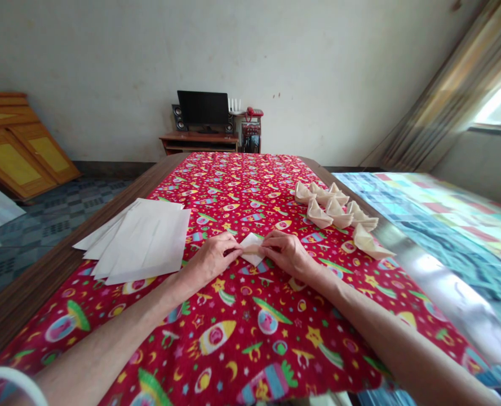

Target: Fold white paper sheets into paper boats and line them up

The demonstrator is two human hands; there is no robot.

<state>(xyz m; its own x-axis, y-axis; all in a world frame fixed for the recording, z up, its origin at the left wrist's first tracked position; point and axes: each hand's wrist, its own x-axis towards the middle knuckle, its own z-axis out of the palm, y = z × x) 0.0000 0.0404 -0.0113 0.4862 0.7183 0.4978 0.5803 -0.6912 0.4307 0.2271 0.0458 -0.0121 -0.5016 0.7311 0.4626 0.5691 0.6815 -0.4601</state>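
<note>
Between my two hands, over the middle of the red patterned cloth, is a small folded piece of white paper [252, 249], diamond-shaped with a crease across it. My left hand [216, 252] pinches its left corner between thumb and fingers. The right corner is pinched the same way by my right hand [289, 252]. Fanned out left of my left hand lies a stack of flat white paper sheets [149, 239]. Several folded cream paper shapes with pointed ends [338, 213] stand grouped beyond my right hand, one of them [369, 242] nearer to me.
The red cloth [242, 192] covers a long wooden table [102, 225]. A monitor [203, 108] with speakers stands on a small desk by the far wall. A bed with a coloured cover [436, 220] is at the right, a wooden cabinet [22, 149] at the left.
</note>
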